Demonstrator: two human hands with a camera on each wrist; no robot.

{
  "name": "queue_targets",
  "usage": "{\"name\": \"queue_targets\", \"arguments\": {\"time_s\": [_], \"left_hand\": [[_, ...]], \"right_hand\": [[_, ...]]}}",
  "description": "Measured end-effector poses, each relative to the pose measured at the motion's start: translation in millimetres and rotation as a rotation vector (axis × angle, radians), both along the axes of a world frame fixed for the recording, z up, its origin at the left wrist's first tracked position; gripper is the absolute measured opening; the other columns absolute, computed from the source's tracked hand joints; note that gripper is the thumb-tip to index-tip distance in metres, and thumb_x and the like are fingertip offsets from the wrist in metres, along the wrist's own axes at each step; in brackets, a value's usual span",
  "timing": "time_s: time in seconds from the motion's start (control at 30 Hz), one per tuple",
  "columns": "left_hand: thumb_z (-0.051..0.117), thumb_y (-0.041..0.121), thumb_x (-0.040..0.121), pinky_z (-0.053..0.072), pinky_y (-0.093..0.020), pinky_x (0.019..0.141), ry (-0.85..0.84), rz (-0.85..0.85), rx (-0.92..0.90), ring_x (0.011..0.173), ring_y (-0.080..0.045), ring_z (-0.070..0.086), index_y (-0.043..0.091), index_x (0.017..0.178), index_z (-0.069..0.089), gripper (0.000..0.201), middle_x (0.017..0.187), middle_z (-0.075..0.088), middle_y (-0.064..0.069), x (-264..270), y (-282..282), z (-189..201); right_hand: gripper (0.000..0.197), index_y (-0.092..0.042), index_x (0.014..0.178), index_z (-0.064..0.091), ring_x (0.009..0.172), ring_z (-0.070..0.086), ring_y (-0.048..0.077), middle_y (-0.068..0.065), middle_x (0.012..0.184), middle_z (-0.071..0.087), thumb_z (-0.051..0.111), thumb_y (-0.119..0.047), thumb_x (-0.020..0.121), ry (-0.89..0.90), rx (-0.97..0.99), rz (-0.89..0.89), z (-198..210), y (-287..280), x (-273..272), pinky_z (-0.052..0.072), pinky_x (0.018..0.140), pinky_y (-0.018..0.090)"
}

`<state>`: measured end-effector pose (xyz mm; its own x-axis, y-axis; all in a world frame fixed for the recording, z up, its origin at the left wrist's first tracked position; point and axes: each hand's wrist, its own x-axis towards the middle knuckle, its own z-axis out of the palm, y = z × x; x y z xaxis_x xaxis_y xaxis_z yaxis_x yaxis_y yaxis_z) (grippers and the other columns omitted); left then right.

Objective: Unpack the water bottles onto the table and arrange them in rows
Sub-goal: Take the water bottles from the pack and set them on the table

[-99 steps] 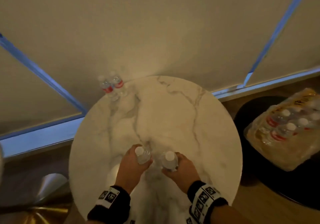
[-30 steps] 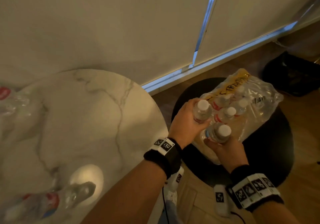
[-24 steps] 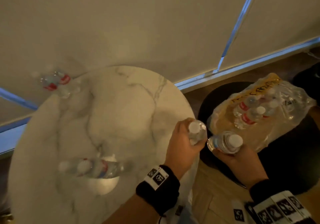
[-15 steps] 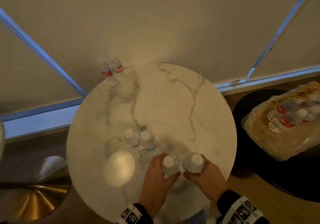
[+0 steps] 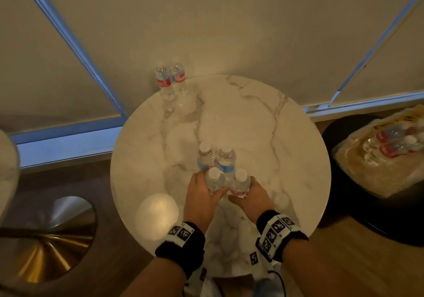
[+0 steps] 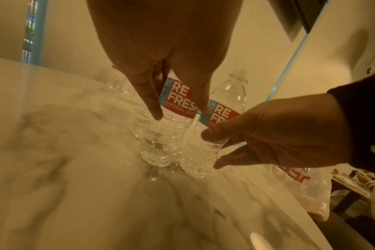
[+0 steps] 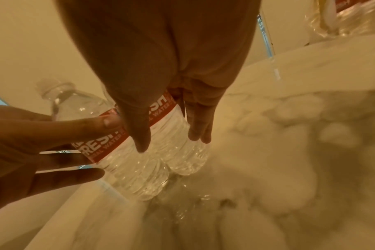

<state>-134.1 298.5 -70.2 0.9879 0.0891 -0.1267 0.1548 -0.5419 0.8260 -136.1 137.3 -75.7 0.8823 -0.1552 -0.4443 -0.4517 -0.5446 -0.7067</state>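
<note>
Two clear water bottles with red labels stand together at the middle of the round marble table (image 5: 263,136): one on the left (image 5: 205,156), one on the right (image 5: 226,160). Right behind them, on my side, my left hand (image 5: 206,192) grips a bottle (image 5: 214,179) and my right hand (image 5: 243,195) grips another (image 5: 240,182). In the left wrist view my left hand (image 6: 179,113) wraps thumb and fingers around its bottle (image 6: 161,143). The right wrist view has my right hand (image 7: 169,143) around its bottle (image 7: 184,159). Both held bottles are upright, side by side, bases at the tabletop.
Two more bottles (image 5: 171,81) stand at the table's far left edge, by the wall. The torn plastic pack (image 5: 378,156) with several bottles lies on a black stool at the right. A brass round base (image 5: 46,239) sits on the floor at the left.
Both hands lifted a bottle each from the pack at the right and carried them to the table. In the last half second they slid forward against the two standing bottles.
</note>
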Motion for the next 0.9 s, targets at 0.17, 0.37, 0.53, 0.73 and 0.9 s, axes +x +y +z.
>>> {"name": "queue_targets", "arguments": {"time_s": [0.17,0.37,0.53,0.73,0.9], "left_hand": [[0.084,0.056,0.063,0.043,-0.028,0.087,-0.027,0.045,0.129,0.109,-0.016,0.048,0.021,0.128,0.046,0.083,0.116,0.043,0.007,-15,9,24],[0.068,0.060,0.076,0.039,-0.019,0.081,-0.293,-0.081,0.063,0.091,-0.004,0.048,0.025,0.101,0.053,0.046,0.096,0.047,0.010,-50,-31,66],[0.057,0.053,0.090,0.043,-0.017,0.080,-0.290,-0.467,0.097,0.090,-0.002,0.053,0.032,0.096,0.056,0.022,0.093,0.051,0.019,-17,-151,57],[0.044,0.054,0.096,0.050,-0.027,0.078,-0.126,-0.709,0.195,0.093,-0.003,0.052,0.033,0.100,0.052,0.023,0.097,0.052,0.016,68,-332,35],[0.045,0.039,0.100,0.053,-0.038,0.089,-0.046,-0.852,0.260,0.105,-0.017,0.058,0.021,0.121,0.055,0.029,0.117,0.058,0.001,156,-482,-3]], "right_hand": [[0.080,-0.018,0.140,0.040,0.120,0.055,0.026,0.007,0.136,0.052,0.081,-0.035,0.073,0.126,-0.101,0.123,12,-31,-7,0.047,0.098,0.037],[0.040,-0.019,0.118,0.060,0.097,0.064,0.017,-0.002,0.112,0.065,0.068,-0.042,0.086,0.080,-0.120,-0.065,27,-129,-11,0.051,0.084,0.030],[0.030,-0.017,0.107,0.065,0.094,0.063,0.020,-0.002,0.099,0.068,0.065,-0.041,0.089,0.064,-0.136,-0.385,24,-248,13,0.049,0.082,0.032],[0.027,-0.012,0.105,0.064,0.098,0.063,0.031,0.010,0.101,0.067,0.056,-0.035,0.093,0.053,-0.156,-0.696,-2,-384,68,0.046,0.079,0.037],[0.050,-0.014,0.113,0.060,0.102,0.063,0.031,0.010,0.113,0.066,0.066,-0.050,0.079,0.043,-0.125,-0.911,-38,-460,106,0.046,0.080,0.035]]}}
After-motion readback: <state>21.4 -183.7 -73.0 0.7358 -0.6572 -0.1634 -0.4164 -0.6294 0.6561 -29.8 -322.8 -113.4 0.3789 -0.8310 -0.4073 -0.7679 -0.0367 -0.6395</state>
